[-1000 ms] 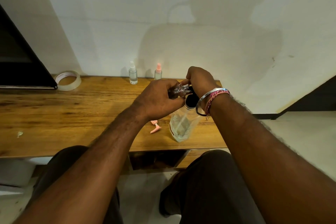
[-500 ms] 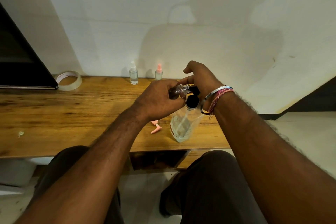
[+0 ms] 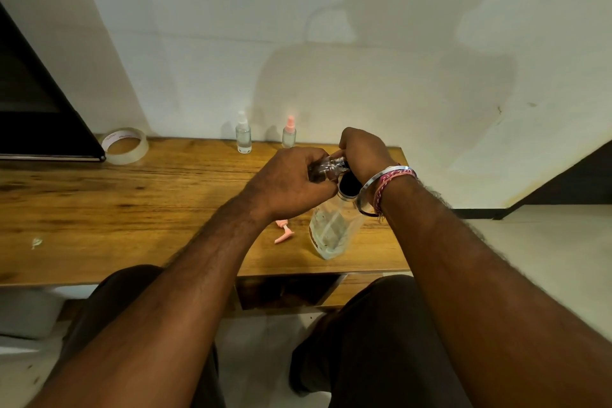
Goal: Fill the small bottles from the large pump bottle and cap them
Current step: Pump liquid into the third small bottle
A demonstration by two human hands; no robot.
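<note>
1. Leftmost, a dark screen (image 3: 29, 103) leans at the far left of the desk (image 3: 99, 209), and a roll of clear tape (image 3: 125, 146) lies flat just beside its lower corner.
2. Along the far edge by the wall, two small bottles stand upright and apart: a clear one with a white spray cap (image 3: 243, 137), and to its right one with a pink spray cap (image 3: 289, 136).
3. Near the middle, the left hand (image 3: 291, 185) has its fingers curled round a small clear bottle (image 3: 326, 169) (held tilted, almost on its side, its mouth pointing right).
4. Below that hand, a loose pink cap (image 3: 284, 234) lies on the desk.
5. Right of the pink cap, the large pump bottle (image 3: 331, 232) stands on the desk near its near edge, clear with a little liquid in the bottom and a black pump head (image 3: 349, 184) on top.
6. Furthest right, the right hand (image 3: 362, 152) is bent down over the pump head, fingers curled at the mouth of the small clear bottle; whether they grip the pump nozzle or merely press on it I cannot tell. Its wrist wears a metal bangle (image 3: 381, 175) and a pink thread band (image 3: 392, 180).
</note>
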